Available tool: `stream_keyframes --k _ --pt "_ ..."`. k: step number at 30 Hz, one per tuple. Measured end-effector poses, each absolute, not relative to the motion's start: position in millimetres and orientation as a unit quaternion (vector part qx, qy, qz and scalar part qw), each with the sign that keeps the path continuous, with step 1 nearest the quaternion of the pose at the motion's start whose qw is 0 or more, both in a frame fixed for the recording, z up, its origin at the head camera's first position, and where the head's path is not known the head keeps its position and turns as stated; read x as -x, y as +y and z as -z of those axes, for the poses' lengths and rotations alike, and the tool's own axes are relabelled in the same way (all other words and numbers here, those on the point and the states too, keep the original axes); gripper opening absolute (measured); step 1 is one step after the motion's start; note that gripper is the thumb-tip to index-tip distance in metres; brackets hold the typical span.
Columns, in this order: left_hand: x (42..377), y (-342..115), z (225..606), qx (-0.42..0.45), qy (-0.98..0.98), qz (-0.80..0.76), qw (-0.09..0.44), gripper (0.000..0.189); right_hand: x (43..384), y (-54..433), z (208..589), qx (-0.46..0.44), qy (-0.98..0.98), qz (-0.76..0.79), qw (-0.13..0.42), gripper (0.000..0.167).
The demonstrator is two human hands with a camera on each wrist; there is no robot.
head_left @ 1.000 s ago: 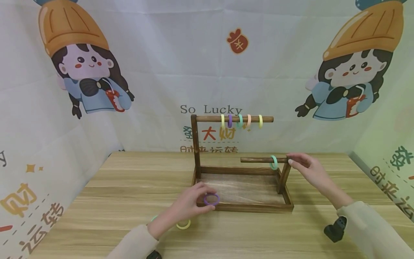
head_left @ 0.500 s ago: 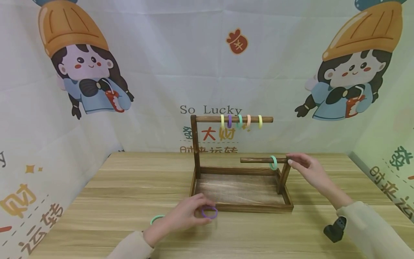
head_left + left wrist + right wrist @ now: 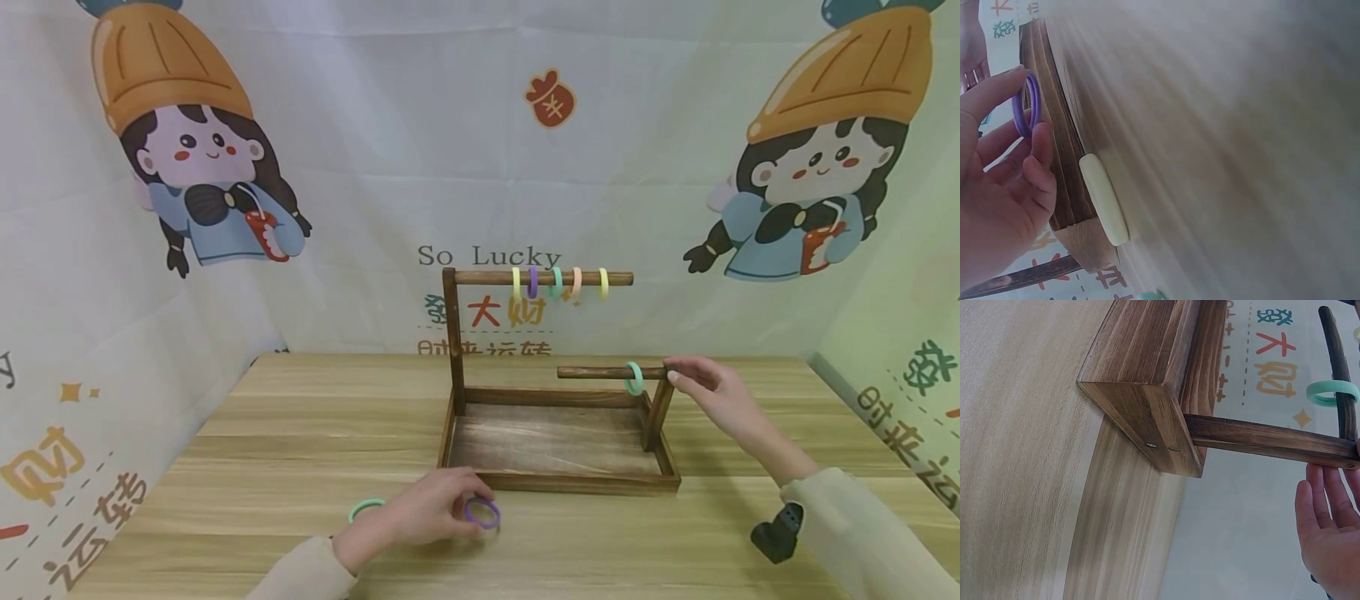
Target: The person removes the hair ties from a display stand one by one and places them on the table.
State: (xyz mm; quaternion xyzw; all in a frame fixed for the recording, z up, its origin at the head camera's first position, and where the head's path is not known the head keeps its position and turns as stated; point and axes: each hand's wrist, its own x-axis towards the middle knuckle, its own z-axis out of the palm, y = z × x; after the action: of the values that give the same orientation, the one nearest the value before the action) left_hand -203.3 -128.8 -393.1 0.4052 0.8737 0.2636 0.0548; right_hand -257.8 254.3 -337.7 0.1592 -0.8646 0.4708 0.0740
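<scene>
My left hand (image 3: 427,510) pinches a purple hair tie (image 3: 1019,117) between thumb and fingers, low in front of the rack's tray. The dark wooden rack (image 3: 577,482) has a tray base and two bars at different heights. At its right post, my right hand (image 3: 716,396) holds the top between thumb and fingers. A mint green hair tie (image 3: 639,379) hangs on the lower bar near that post. Along the upper bar hang several hair ties, including a purple one (image 3: 532,285) and a pink one (image 3: 577,285).
A green hair tie (image 3: 363,505) lies on the table (image 3: 300,450), partly behind the left wrist. The left wrist view shows a pale yellow hair tie (image 3: 1104,200) on the table beside the rack. A printed cloth (image 3: 360,167) surrounds the table.
My left hand has moved down, toward the near side, carrying the purple hair tie from over the tray's front edge to in front of it. My right hand stays at the post.
</scene>
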Motion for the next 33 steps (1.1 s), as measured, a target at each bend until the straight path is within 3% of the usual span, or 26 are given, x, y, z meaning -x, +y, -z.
stream_keyframes --k 22,33 --pt "201.9 -127.3 395.0 -0.383 0.903 -0.186 0.061 0.036 256.6 253.2 337.1 -0.163 -0.869 -0.459 0.084 0.044" --pt "202.3 -120.5 390.4 -0.384 0.904 -0.187 0.015 0.034 256.9 253.4 337.3 -0.166 -0.862 -0.472 0.076 0.045"
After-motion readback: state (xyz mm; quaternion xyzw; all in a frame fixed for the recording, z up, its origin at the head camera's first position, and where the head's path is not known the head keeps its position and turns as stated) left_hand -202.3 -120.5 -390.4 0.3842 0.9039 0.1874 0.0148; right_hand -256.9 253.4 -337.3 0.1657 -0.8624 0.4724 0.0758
